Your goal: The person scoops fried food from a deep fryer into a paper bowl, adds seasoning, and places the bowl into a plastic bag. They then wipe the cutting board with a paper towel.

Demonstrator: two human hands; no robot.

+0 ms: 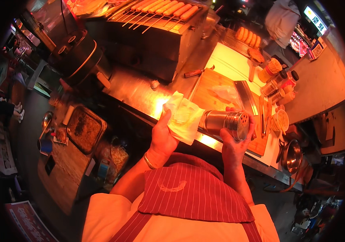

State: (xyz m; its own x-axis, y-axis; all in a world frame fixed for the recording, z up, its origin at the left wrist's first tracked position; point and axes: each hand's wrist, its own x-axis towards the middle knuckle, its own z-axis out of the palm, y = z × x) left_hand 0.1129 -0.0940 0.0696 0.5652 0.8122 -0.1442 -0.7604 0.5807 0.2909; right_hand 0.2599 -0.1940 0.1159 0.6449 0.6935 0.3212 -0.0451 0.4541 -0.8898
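In the middle of the head view my left hand is closed on a pale, crumpled cloth, with the thumb along its near side. My right hand is wrapped round a metal seasoning shaker, which lies tilted on its side. Its perforated lid faces right, and its other end meets the cloth. Below the shaker and to its far side is a wooden cutting board, bearing a broad cleaver and a clear plastic bag.
Skewered sausages lie on a grill at the far side. Tongs and several seasoning jars stand right of the board. A red-handled knife lies behind it. At left, a tray sits on a wooden table.
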